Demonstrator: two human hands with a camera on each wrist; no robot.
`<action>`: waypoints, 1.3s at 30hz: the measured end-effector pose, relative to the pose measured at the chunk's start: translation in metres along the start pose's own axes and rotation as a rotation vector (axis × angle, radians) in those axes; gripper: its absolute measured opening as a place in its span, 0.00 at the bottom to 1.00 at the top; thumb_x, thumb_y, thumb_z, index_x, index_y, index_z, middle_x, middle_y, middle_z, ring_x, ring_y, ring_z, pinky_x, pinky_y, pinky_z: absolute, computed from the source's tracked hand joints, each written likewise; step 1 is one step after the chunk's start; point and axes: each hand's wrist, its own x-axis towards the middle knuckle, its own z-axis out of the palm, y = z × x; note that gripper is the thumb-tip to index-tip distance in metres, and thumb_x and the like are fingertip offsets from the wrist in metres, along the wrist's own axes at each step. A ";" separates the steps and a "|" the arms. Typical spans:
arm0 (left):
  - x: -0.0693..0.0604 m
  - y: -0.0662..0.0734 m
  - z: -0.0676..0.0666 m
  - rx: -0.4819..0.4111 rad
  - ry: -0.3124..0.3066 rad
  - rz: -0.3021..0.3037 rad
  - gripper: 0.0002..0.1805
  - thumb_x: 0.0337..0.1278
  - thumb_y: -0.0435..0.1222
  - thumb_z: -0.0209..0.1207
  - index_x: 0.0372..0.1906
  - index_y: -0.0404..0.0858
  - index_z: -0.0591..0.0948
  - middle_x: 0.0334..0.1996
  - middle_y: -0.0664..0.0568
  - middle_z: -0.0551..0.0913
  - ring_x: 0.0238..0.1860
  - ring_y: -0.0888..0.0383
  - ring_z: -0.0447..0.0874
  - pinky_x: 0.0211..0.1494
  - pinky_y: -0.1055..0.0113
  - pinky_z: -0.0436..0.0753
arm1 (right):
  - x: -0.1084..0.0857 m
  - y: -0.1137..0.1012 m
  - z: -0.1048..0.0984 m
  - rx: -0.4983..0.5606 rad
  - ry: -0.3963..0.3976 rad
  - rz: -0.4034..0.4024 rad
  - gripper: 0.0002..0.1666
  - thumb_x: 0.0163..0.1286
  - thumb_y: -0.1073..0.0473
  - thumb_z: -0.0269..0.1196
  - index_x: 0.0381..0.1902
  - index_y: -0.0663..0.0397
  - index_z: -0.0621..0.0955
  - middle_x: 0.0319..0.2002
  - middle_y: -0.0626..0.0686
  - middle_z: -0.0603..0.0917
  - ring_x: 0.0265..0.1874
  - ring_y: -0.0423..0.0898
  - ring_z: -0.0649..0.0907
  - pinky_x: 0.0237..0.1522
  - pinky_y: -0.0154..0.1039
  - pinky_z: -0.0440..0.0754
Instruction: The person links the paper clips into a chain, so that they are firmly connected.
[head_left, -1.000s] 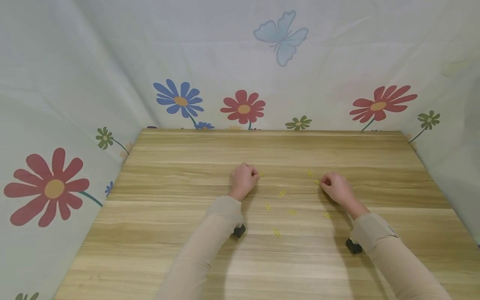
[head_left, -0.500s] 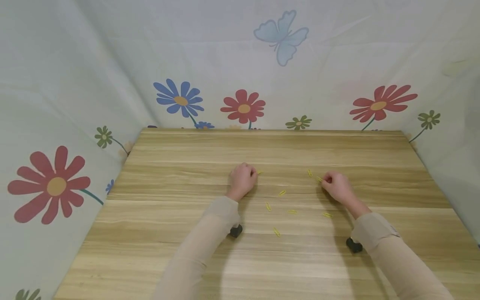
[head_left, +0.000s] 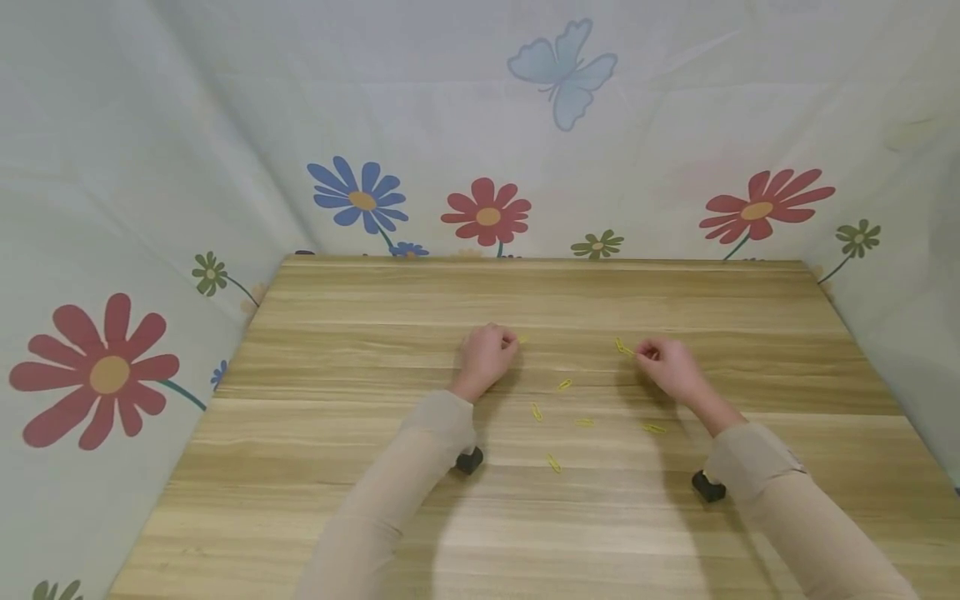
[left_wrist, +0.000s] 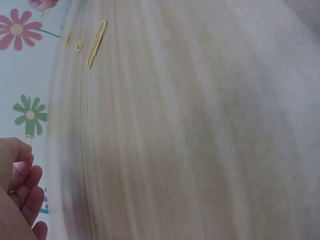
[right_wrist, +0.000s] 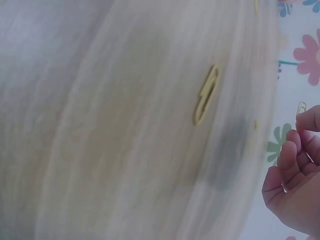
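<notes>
My left hand pinches a yellow paper clip between thumb and forefinger; its tip pokes out to the right of the fingers. In the right wrist view, my right hand holds another yellow paper clip by one end, raised off the table. Seen from the head, that clip points left and overlaps a clip lying behind it; whether they touch I cannot tell. Several more yellow paper clips lie scattered between the hands, among them one at the centre and one nearer the front.
The wooden table runs back to a white cloth printed with flowers and a butterfly. A dark wrist camera sits below the left sleeve, and a second dark camera below the right one.
My right hand has risen slightly and shifted left, bringing its clip from near the tabletop up beside the far lying clip. My left hand has lifted its clip a little, staying almost in place.
</notes>
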 end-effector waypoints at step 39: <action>-0.019 0.052 -0.012 -0.217 -0.069 0.138 0.08 0.53 0.41 0.54 0.32 0.44 0.82 0.37 0.55 0.83 0.43 0.59 0.77 0.48 0.66 0.73 | -0.002 -0.054 0.006 0.037 0.008 -0.098 0.07 0.61 0.62 0.56 0.32 0.62 0.78 0.28 0.56 0.80 0.25 0.44 0.73 0.25 0.33 0.71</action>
